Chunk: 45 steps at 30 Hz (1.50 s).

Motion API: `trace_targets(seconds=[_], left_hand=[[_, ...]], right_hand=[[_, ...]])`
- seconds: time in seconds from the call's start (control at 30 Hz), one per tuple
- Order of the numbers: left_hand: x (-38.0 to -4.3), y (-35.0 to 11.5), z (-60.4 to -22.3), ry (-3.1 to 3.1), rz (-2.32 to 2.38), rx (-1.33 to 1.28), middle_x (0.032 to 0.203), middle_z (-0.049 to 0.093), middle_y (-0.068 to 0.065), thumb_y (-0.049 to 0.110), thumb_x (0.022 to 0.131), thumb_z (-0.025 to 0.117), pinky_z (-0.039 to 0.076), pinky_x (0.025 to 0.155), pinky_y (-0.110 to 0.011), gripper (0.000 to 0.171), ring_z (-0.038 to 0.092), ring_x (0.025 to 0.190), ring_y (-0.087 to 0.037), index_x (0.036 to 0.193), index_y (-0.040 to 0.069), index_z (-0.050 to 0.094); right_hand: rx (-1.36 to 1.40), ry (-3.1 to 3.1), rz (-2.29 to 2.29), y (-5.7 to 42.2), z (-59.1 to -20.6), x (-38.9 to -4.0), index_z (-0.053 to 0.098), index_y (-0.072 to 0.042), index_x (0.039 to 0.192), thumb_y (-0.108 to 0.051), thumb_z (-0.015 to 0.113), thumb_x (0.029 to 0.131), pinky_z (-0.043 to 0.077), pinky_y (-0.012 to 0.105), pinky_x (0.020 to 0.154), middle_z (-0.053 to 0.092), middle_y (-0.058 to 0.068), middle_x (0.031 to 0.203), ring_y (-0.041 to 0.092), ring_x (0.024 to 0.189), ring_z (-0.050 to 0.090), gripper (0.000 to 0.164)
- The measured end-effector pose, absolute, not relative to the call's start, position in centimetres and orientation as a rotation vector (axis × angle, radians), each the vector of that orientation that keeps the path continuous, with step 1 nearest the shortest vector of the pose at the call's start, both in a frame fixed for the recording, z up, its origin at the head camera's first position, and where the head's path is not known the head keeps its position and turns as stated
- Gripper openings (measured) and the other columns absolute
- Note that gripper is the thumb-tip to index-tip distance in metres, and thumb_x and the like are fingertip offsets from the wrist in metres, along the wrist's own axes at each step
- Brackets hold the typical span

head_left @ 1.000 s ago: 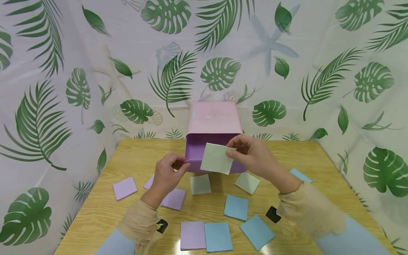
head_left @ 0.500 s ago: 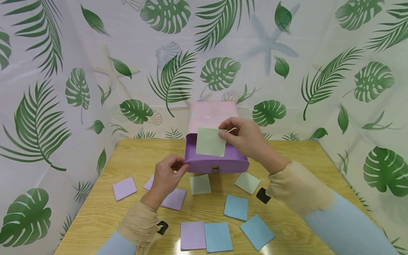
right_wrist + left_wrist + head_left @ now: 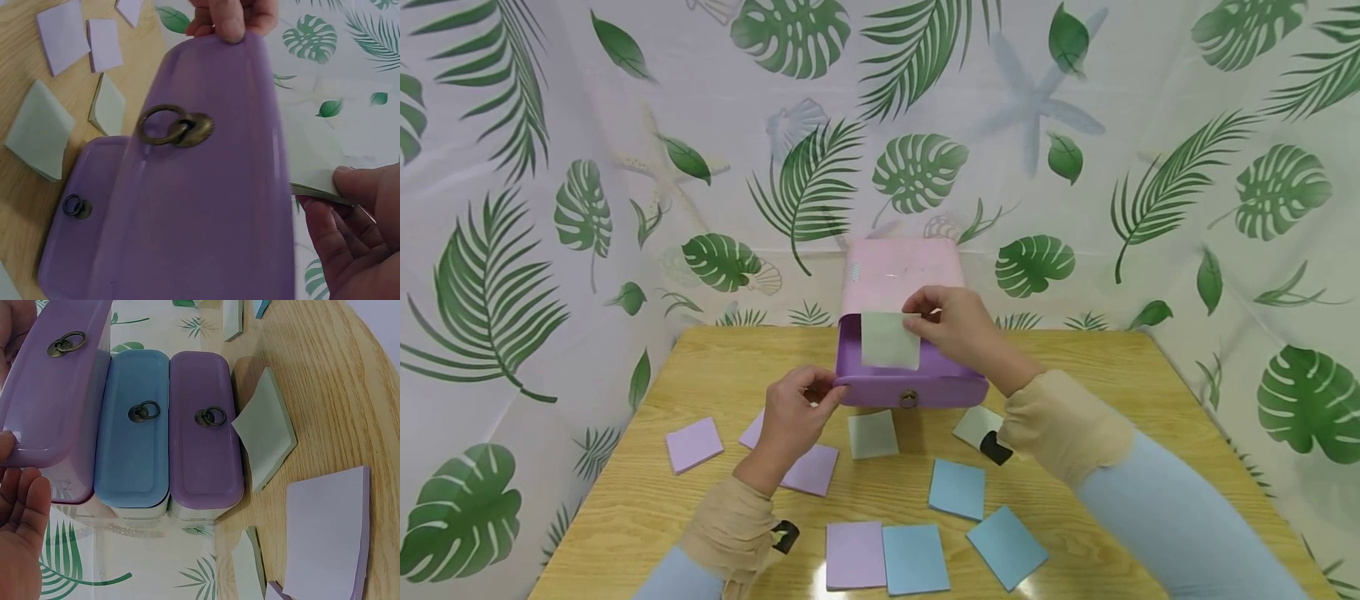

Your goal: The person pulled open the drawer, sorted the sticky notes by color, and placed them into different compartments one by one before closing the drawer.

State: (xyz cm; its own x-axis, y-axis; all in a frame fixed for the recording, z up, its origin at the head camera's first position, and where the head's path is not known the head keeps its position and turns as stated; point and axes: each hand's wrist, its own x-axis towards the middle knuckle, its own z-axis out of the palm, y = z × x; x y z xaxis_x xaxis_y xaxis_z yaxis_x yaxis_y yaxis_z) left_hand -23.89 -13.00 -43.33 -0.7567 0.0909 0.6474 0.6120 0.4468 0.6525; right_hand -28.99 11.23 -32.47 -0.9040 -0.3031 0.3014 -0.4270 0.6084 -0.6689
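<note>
A small chest with a pink top [image 3: 898,262] stands at the back of the table, its top purple drawer [image 3: 872,392] pulled out. My left hand [image 3: 793,417] grips the left front corner of that drawer. In the left wrist view, the drawer front [image 3: 37,406] carries a metal ring pull, with fingertips at its edge. My right hand [image 3: 955,329] pinches a pale green sticky note pad [image 3: 883,342] by its upper right corner, over the open drawer. The right wrist view shows the pad [image 3: 315,147] edge-on between thumb and fingers, partly behind the drawer front.
Below the open drawer are a blue drawer [image 3: 134,469] and another purple drawer [image 3: 206,462], both closed. In front lie several pads: purple [image 3: 694,445], pale green [image 3: 873,435] and blue [image 3: 957,489]. A leaf-print sheet [image 3: 700,83] hangs around the table.
My right hand has carried the green pad leftward from the drawer's front right to over its inside; it rose, then dipped slightly. The left hand has stayed on the drawer corner.
</note>
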Motion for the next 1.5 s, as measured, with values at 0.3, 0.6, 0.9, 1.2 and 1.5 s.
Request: trace_targets(seconds=[0.3,0.6,0.9,1.2,1.5], left_hand=[[-23.9,-13.0,-43.3,-2.167,-1.293,-0.585,0.08,0.066,-0.001,0.01,0.083,0.076,0.053,0.059,-0.024,0.008,0.062,0.067,-0.01,0.085,0.007,0.069],[-23.9,-13.1,-43.4,-2.169,-1.295,-0.587,0.08,0.066,-0.001,0.012,0.084,0.076,0.053,0.059,-0.024,0.008,0.062,0.068,-0.009,0.086,0.007,0.069],[-23.9,-13.0,-43.3,-2.175,-1.306,-0.57,0.08,0.066,0.0,0.013,0.084,0.075,0.053,0.059,-0.024,0.008,0.062,0.069,-0.008,0.086,0.008,0.07],[-23.8,-13.0,-43.1,-2.188,-1.303,-0.543,0.08,0.066,0.0,0.013,0.084,0.076,0.053,0.059,-0.024,0.008,0.061,0.069,-0.008,0.086,0.008,0.07],[-23.8,-13.0,-43.3,-2.162,-1.329,-0.542,0.079,0.067,0.0,0.014,0.084,0.076,0.053,0.059,-0.024,0.008,0.062,0.069,-0.009,0.086,0.008,0.071]], right_hand=[[0.621,-2.785,1.156,11.4,-34.0,-29.3,0.068,-0.01,0.095,-0.014,0.069,0.09,0.053,0.027,0.066,0.068,0.001,0.086,0.014,0.074,0.062,0.006],[0.633,-2.851,1.125,11.7,-34.8,-29.8,0.069,-0.009,0.094,-0.013,0.071,0.089,0.053,0.026,0.064,0.068,0.002,0.083,0.012,0.07,0.062,0.007],[0.654,-2.918,1.082,12.0,-35.0,-30.3,0.069,-0.009,0.094,-0.014,0.073,0.087,0.049,0.027,0.068,0.065,0.001,0.082,0.013,0.073,0.059,0.009],[0.776,-2.938,0.881,12.4,-35.4,-31.0,0.07,-0.01,0.095,-0.016,0.075,0.085,0.047,0.032,0.074,0.066,-0.003,0.08,0.013,0.075,0.059,0.013],[0.82,-2.981,0.752,12.3,-35.6,-31.3,0.07,-0.011,0.098,-0.018,0.075,0.085,0.05,0.035,0.079,0.068,-0.002,0.085,0.014,0.081,0.062,0.015]])
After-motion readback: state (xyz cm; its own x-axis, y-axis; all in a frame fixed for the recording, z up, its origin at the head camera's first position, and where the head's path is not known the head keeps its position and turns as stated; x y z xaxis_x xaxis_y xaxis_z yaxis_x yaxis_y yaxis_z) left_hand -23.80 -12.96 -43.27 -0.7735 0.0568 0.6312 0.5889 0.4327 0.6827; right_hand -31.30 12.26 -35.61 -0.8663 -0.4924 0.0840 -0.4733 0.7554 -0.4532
